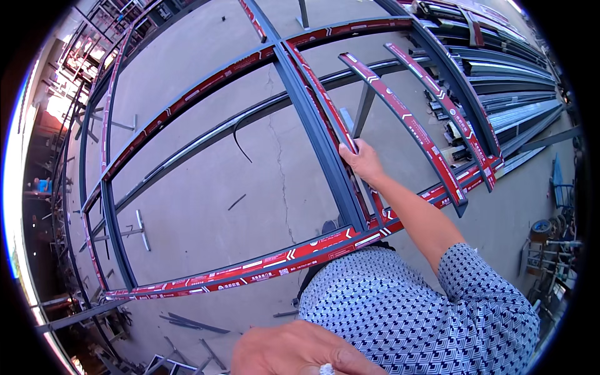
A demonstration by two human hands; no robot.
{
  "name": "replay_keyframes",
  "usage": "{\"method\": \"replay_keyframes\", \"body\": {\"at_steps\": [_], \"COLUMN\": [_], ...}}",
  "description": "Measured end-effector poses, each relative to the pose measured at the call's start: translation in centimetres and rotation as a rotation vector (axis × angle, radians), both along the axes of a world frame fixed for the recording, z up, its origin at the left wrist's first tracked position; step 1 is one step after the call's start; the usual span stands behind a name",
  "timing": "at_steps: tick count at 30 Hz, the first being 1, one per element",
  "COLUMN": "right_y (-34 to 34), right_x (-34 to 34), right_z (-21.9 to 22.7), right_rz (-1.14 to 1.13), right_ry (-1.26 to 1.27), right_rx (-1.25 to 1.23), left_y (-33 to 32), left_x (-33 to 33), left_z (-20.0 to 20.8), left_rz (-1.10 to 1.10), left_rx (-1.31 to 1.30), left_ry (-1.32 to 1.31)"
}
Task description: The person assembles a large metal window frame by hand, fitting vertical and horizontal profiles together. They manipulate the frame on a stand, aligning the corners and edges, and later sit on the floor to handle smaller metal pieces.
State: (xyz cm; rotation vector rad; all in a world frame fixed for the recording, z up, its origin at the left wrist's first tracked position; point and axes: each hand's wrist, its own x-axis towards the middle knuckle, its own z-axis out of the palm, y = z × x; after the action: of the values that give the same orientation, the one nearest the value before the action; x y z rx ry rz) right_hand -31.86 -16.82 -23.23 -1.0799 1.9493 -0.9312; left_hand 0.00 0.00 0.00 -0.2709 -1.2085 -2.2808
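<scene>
I am reaching my right hand [361, 159] forward and it is gripping the red-taped strip [325, 100] that lies along the centre bar [315, 134] of the big grey window frame [187, 100]. The fingers are wrapped over the strip's near part, closed on it. The strip's long axis is running away from me, from the hand up toward the frame's far rail, leaning slightly left. My left hand [300, 353] is hanging low, close to my chest at the bottom edge, well apart from the strip; I cannot tell whether it is holding anything. Two loose red-taped strips [406, 119] are lying just right of the hand.
</scene>
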Motion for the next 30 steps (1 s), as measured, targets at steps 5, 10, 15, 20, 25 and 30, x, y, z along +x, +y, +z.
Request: {"method": "replay_keyframes", "body": {"at_steps": [5, 10, 15, 20, 25, 30], "right_y": [-0.5, 0.2, 0.4, 0.5, 0.5, 0.5], "right_x": [-0.8, -1.7, 3.5, 14.8, 27.6, 39.6], "right_z": [2.4, 4.6, 6.3, 6.1, 5.3, 5.2], "right_rz": [-0.006, -0.009, 0.119, 0.285, 0.423, 0.517], "right_ry": [0.148, 0.26, 0.123, -0.017, -0.174, -0.337], "right_rx": [-0.045, -0.093, -0.119, -0.142, -0.012, 0.05], "left_y": [-2.1, -1.3, 0.5, 7.4, 17.9, 28.4], "left_x": [-0.4, 3.7, 13.2, 24.5, 33.6, 37.5], "left_z": [3.9, 0.8, -6.4, -18.1, -30.1, -34.0], "left_rz": [0.314, 0.982, 1.486, 1.871, 1.973, 2.048], "left_rx": [0.183, -0.129, 0.189, 0.77, 1.118, 1.423], "left_ry": [-0.067, -0.265, -0.56, -0.769, -0.96, -1.038]}}
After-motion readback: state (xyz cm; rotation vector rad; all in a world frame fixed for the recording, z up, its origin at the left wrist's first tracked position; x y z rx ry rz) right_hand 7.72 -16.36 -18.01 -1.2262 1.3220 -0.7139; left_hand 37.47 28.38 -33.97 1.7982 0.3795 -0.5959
